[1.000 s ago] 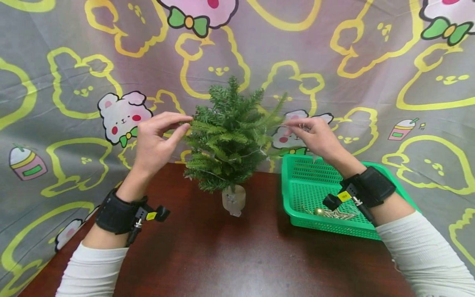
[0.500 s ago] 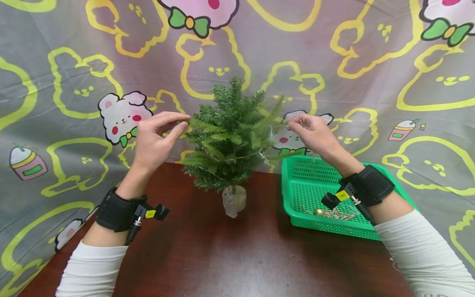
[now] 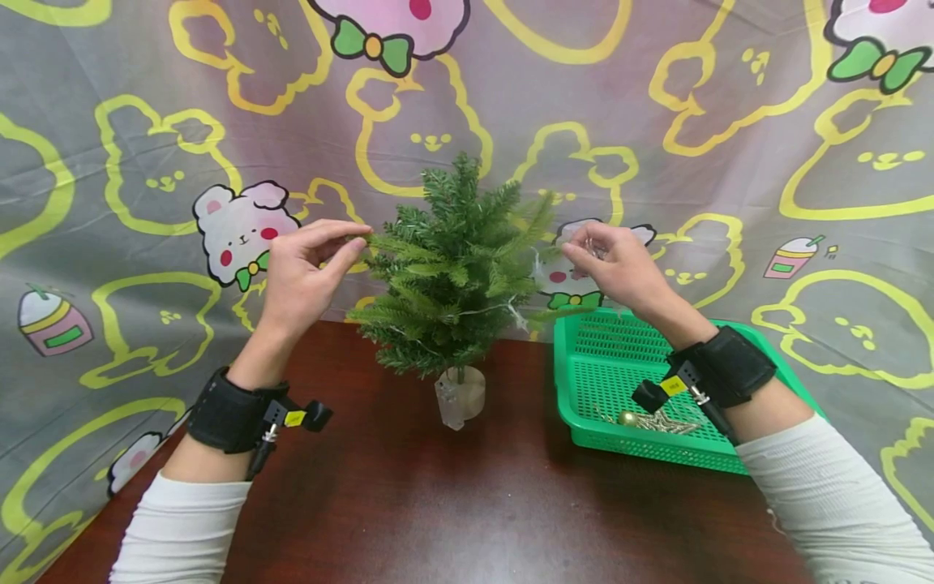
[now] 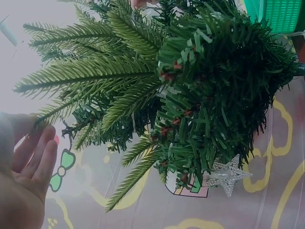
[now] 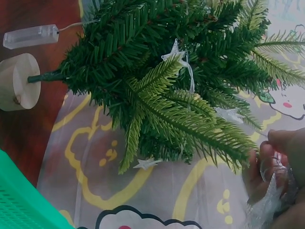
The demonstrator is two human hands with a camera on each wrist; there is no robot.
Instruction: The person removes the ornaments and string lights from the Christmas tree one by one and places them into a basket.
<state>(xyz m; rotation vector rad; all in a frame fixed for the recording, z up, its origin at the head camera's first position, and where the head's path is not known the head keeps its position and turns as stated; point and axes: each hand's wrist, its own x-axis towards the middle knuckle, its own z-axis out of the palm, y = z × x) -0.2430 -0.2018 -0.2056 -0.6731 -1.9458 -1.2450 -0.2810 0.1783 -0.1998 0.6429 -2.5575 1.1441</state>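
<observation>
A small artificial Christmas tree (image 3: 456, 268) stands on its round wooden base (image 3: 474, 391) in the head view. My left hand (image 3: 302, 272) pinches the tip of a left branch (image 4: 52, 114) between thumb and fingers. On the other side, my right hand (image 3: 620, 261) grips a bunched string of star lights (image 5: 264, 205), whose thin wire runs to the branches. More clear stars hang on the tree, including one star (image 5: 175, 53) in the right wrist view and another star (image 4: 228, 175) in the left wrist view. The lights' clear battery box (image 3: 450, 405) hangs before the base.
A green plastic basket (image 3: 565, 397) stands on the dark wooden table (image 3: 409, 503) to the right. In it lie a gold ball (image 3: 627, 418) and a gold glitter star (image 3: 667, 422). A cartoon-print cloth (image 3: 292, 122) hangs close behind the tree.
The tree has turned and shifted slightly to the right at its top, and the battery box has swung a little left. My right fingers have curled in more; the left hand barely moved.
</observation>
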